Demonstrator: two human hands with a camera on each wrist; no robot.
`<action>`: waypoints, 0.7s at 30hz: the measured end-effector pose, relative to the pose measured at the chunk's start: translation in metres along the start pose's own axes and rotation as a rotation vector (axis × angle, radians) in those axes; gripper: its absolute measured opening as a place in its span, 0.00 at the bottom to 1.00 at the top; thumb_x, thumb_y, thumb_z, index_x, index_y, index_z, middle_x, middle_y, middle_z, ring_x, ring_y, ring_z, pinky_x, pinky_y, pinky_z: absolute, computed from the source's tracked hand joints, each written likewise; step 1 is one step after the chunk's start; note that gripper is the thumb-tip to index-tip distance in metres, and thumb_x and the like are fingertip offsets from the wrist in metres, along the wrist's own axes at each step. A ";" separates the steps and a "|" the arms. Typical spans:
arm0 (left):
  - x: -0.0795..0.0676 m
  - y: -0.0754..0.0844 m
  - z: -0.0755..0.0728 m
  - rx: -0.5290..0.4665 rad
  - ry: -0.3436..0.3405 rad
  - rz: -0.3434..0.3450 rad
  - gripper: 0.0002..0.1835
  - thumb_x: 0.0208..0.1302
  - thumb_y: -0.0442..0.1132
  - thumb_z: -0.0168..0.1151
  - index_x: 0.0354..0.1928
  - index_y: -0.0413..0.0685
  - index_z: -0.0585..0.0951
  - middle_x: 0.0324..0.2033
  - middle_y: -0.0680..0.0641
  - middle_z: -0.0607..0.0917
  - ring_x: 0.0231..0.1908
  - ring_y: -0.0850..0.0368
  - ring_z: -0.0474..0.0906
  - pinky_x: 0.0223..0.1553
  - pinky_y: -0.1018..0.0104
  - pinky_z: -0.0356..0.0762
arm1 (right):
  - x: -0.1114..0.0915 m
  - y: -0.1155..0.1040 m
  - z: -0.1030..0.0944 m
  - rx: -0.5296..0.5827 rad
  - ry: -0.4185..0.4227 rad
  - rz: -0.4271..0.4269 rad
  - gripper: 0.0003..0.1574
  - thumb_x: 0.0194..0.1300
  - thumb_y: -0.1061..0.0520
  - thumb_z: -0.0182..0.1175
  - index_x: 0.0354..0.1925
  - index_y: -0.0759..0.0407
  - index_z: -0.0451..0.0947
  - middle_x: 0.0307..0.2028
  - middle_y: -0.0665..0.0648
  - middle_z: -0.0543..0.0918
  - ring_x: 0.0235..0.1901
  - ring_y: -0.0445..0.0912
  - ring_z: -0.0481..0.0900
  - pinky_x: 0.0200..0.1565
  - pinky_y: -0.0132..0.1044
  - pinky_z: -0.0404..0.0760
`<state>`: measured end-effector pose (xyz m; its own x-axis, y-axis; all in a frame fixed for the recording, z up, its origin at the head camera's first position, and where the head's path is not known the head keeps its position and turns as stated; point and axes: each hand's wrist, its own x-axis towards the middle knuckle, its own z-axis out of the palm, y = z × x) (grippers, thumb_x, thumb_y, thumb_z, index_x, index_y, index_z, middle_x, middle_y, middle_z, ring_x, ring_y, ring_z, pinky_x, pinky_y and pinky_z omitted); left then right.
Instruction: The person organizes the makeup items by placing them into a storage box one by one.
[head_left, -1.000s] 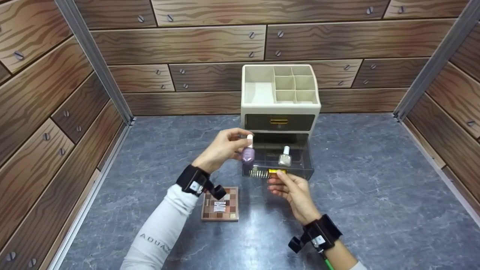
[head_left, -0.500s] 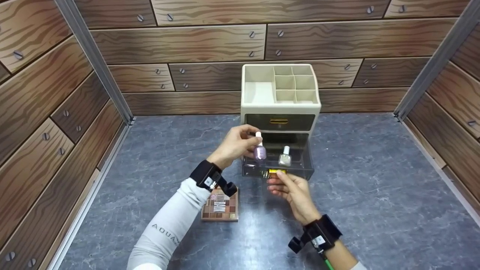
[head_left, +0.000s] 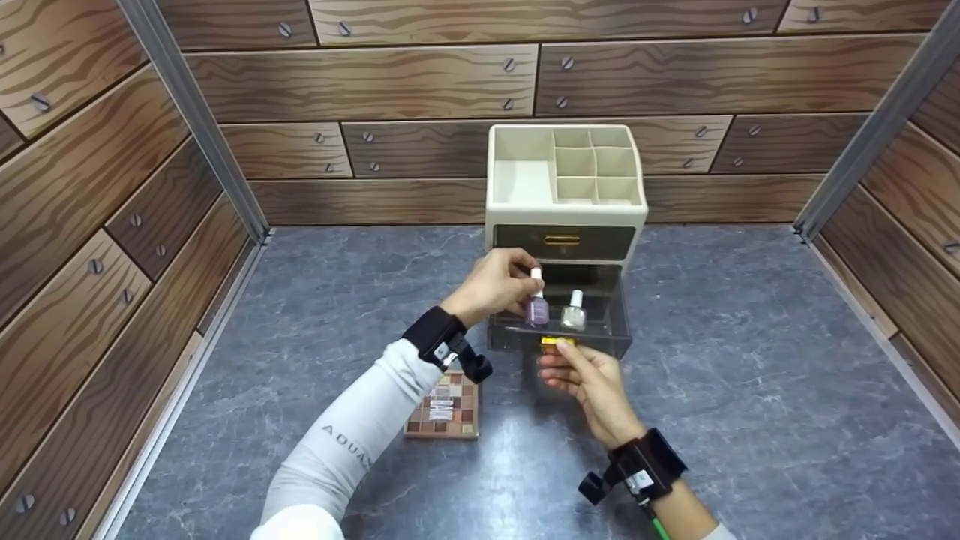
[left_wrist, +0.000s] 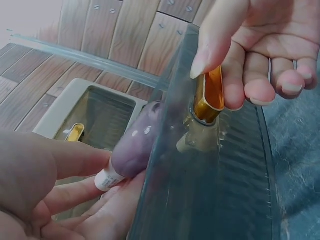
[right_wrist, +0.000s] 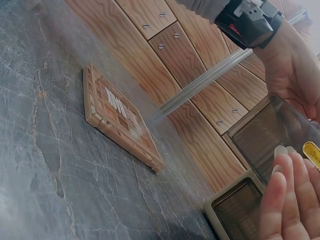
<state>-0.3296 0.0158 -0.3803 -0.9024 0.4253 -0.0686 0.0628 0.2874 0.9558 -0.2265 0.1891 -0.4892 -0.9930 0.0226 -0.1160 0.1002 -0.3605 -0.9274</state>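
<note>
My left hand (head_left: 495, 286) pinches a purple nail polish bottle (head_left: 537, 310) by its white cap, upright inside the pulled-out smoky drawer (head_left: 510, 341). Beside it on the right stands a second nail polish bottle (head_left: 574, 316), pale with a white cap. At the drawer's front, my right hand (head_left: 592, 384) pinches the gold handle (head_left: 556, 342) between thumb and index finger. The left wrist view shows the purple nail polish bottle (left_wrist: 134, 145) just behind the drawer front, partly hidden by it. Fingers of the right hand (right_wrist: 295, 200) also show in the right wrist view, near the gold handle (right_wrist: 312, 152).
The cream organizer (head_left: 566, 214) rises behind the open drawer, with divided compartments on top and a closed upper drawer (head_left: 562, 242). An eyeshadow palette (head_left: 442, 409) lies on the dark marbled table below the left forearm. Wood-patterned walls (head_left: 420, 82) enclose the table.
My left hand has moved right with the purple nail polish bottle and lowered it into the drawer, next to the pale one. My right hand has stayed at the handle.
</note>
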 end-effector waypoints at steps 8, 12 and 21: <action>0.012 0.006 0.014 0.218 0.068 -0.029 0.09 0.66 0.27 0.67 0.47 0.33 0.82 0.31 0.44 0.86 0.21 0.58 0.81 0.30 0.59 0.90 | 0.000 0.001 -0.001 0.005 0.003 -0.009 0.12 0.79 0.58 0.58 0.42 0.66 0.84 0.33 0.59 0.90 0.30 0.46 0.88 0.37 0.35 0.89; 0.019 0.004 0.021 0.341 0.068 -0.026 0.04 0.64 0.27 0.66 0.40 0.33 0.84 0.28 0.44 0.86 0.20 0.56 0.84 0.30 0.61 0.90 | 0.000 0.002 -0.001 0.011 -0.007 -0.009 0.12 0.79 0.59 0.58 0.42 0.66 0.84 0.33 0.59 0.90 0.30 0.46 0.88 0.37 0.35 0.89; 0.026 0.003 0.031 0.615 0.077 -0.019 0.04 0.64 0.32 0.66 0.33 0.40 0.87 0.23 0.48 0.89 0.21 0.59 0.86 0.28 0.73 0.82 | -0.001 0.002 -0.002 0.003 -0.013 -0.008 0.11 0.78 0.59 0.58 0.42 0.65 0.84 0.34 0.59 0.90 0.30 0.46 0.88 0.38 0.35 0.89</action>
<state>-0.3399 0.0542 -0.3883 -0.9326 0.3587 -0.0408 0.2600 0.7459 0.6132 -0.2255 0.1902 -0.4917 -0.9945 0.0135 -0.1036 0.0917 -0.3628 -0.9274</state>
